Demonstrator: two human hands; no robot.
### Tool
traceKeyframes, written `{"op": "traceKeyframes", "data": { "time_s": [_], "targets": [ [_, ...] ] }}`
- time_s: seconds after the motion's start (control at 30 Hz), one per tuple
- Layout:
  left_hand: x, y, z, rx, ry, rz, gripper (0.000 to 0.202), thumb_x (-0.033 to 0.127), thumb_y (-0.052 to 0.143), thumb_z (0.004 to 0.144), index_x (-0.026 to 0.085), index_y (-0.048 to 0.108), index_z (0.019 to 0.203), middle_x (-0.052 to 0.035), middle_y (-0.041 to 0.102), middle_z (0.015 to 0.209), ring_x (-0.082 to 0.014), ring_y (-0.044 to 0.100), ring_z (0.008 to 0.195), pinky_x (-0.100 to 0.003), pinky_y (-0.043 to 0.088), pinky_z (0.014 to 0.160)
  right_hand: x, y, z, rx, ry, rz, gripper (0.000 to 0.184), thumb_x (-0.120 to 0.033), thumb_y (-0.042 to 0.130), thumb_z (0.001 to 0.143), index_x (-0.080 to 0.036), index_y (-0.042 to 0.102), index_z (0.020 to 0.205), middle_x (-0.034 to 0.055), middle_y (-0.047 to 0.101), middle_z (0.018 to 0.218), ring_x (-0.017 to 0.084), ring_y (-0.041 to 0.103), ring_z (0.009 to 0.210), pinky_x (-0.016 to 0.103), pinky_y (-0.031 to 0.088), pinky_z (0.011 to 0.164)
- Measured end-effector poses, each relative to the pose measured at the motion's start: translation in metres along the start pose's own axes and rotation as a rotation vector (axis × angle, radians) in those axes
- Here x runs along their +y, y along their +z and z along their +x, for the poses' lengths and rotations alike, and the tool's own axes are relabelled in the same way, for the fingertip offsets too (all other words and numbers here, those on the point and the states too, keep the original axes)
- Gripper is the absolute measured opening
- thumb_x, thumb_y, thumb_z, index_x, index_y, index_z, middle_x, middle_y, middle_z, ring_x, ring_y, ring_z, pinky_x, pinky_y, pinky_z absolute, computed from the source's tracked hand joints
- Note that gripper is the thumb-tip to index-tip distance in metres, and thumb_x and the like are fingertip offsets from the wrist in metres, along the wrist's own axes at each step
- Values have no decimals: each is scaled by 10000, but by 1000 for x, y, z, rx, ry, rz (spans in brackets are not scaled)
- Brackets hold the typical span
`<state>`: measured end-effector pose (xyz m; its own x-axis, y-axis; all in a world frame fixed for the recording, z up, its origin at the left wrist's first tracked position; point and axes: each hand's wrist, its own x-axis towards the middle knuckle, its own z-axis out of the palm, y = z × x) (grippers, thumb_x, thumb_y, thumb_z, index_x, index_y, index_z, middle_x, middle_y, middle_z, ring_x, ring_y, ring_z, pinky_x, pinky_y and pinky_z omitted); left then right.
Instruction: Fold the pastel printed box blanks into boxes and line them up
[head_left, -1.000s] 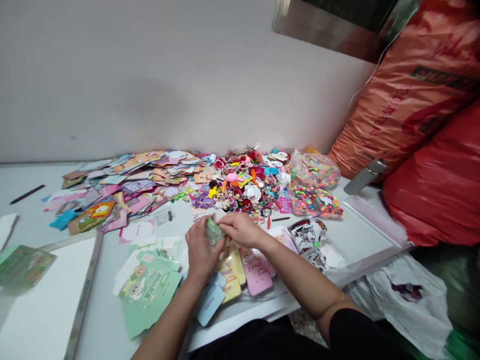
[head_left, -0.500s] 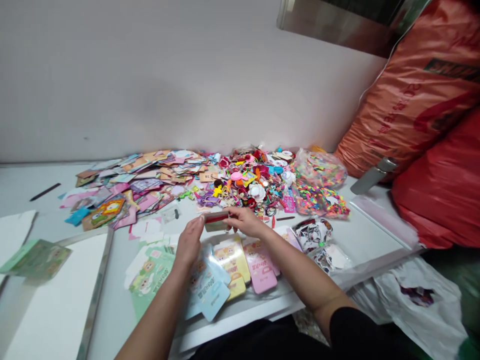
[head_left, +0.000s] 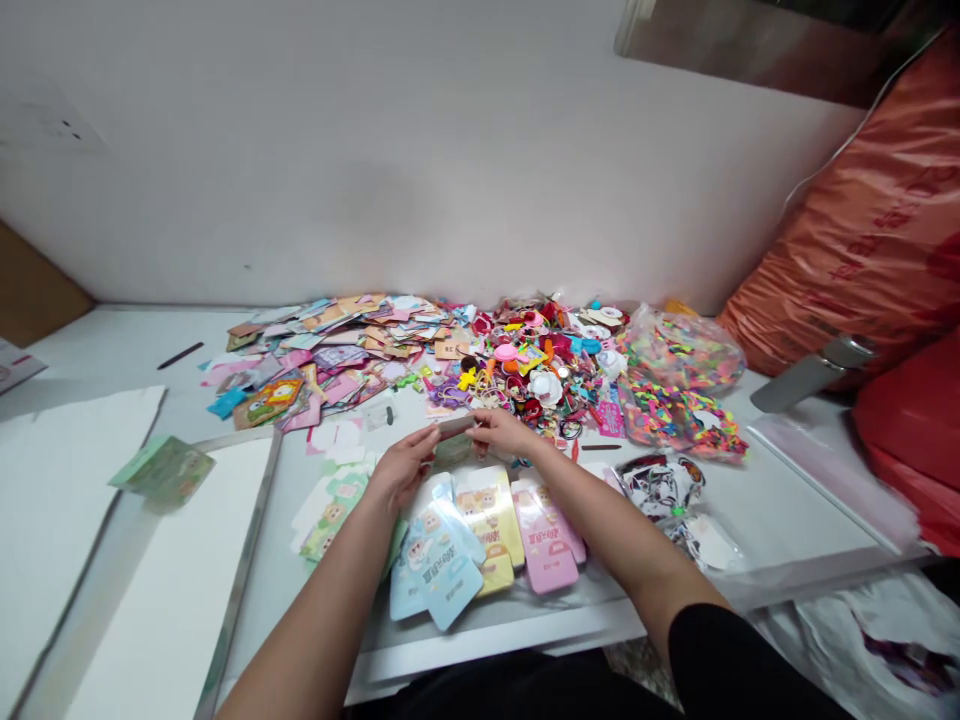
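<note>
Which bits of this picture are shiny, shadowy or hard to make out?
Head view: a faint, soft-edged shadow on the wall; head view: pale highlights along the creases of the orange bag; head view: that bag's red printing looks smeared, and the small item held between the left hand and the right hand is too unclear to identify.

In front of the one trinket heap: one left hand, one right hand, one dark stick. To its left, a second stick. To its right, two bags of coloured bits, one bottle, one orange sack.
</note>
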<state>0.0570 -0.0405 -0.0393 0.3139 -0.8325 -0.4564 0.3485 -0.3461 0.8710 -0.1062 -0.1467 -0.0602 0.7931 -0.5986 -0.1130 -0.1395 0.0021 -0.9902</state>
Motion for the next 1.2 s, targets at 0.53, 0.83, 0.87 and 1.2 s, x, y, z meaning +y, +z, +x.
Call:
{"op": "traceKeyframes", "data": {
  "time_s": [0.53,0.83,0.87,1.2],
  "targets": [
    [-4,12,9,129,489,471,260,311,611,695,203,725,902,-55,699,870,-222,609,859,-314,435,789,-4,7,0,269,33,-121,266,-190,578,788,-134,676,1030,12,650,648,130,576,567,267,489,616],
    [15,2,20,-9,694,724,163,312,641,710,269,741,831,-52,705,940,-246,610,943,-321,419,897,-7,1,9,188,-329,-567,286,-287,517,894,-193,672,1115,63,695,1056,173,625,936,289,443,863],
    [16,0,22,-11,703,741,160,320,636,715,271,741,826,-50,712,927,-245,615,925,-319,426,880,-7,0,10,179,-324,-562,276,-277,530,887,-191,678,1104,62,698,1049,172,629,928,282,446,853],
    [8,-13,20,-33,779,875,141,327,622,733,287,741,798,-54,709,967,-244,616,933,-322,425,869,5,-1,9,172,-419,-814,292,-274,496,909,-176,653,1136,88,671,1050,179,603,965,308,455,870]
  ]
}}
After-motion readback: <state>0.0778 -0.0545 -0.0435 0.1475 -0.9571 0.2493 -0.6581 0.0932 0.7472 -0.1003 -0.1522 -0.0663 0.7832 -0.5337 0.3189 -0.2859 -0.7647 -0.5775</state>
